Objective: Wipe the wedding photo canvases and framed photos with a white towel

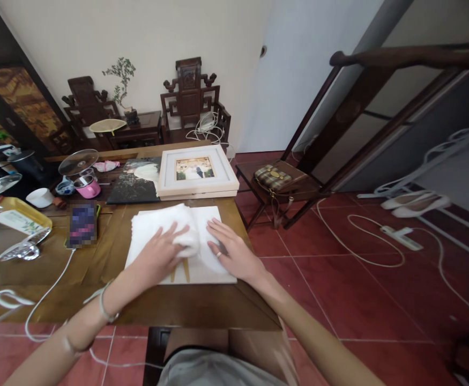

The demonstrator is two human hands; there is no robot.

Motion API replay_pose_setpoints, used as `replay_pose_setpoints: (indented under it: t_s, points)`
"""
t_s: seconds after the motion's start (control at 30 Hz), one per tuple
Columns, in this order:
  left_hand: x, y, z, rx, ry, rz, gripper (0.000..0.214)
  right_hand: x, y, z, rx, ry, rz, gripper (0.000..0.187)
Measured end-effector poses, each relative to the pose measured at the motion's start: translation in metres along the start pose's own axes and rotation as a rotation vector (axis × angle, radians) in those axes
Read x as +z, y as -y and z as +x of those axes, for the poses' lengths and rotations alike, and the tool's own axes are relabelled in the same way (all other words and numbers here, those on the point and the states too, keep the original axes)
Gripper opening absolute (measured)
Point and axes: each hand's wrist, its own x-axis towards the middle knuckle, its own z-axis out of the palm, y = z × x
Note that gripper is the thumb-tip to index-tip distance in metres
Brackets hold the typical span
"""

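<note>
A white flat album or board (pixel 214 271) with gold marks on its face lies near the front right of the wooden table. On top of it rests a crumpled white cloth or tissue (pixel 148 230). My left hand (pixel 164 246) lies over the cloth with its fingers spread, pressing down on it. To the right, my right hand (pixel 230 249), with a ring on it, is laid flat on the album's right side, fingers stretched out. The surface under both palms is hidden.
Behind the album are a white framed picture (pixel 226 166) and a dark photo board (pixel 127 185). At left are a phone (pixel 82 225) on a white cable, a pink cup (pixel 87 187) and an oil bottle (pixel 21 214). A wooden chair (pixel 302 185) holds a plaid bag (pixel 272 178).
</note>
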Motion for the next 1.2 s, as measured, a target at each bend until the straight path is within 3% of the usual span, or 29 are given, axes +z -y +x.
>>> replay_pose_setpoints:
  t_s: [0.13,0.3,0.47,0.67,0.77,0.87,1.0,1.2]
  points:
    - [0.004,0.027,0.040,0.008,-0.082,-0.001,0.029,-0.002,0.001,0.000,0.020,0.023,-0.001,0.044]
    - [0.005,0.025,0.053,-0.012,-0.097,0.105,0.029,-0.003,0.002,0.000,0.030,0.043,-0.002,0.045]
    - [0.008,-0.006,0.030,0.043,-0.050,0.252,0.022,-0.002,0.001,0.000,0.025,0.026,0.026,0.043]
    - [0.035,-0.065,-0.025,0.135,-0.154,0.286,0.016,-0.002,0.002,0.000,0.026,-0.002,0.070,0.041]
    - [0.038,-0.078,-0.041,0.163,-0.143,0.247,0.019,-0.002,0.002,0.000,0.027,0.001,0.070,0.041]
    - [0.027,-0.071,-0.035,0.129,-0.078,0.208,0.015,-0.001,0.002,0.000,0.028,0.001,0.072,0.042]
    - [0.010,-0.042,-0.001,0.042,-0.059,0.164,0.021,-0.001,0.001,0.000,0.021,0.006,0.077,0.042]
    - [0.016,-0.014,0.049,-0.051,-0.177,0.131,0.027,-0.006,-0.002,0.001,0.126,-0.022,0.170,0.045]
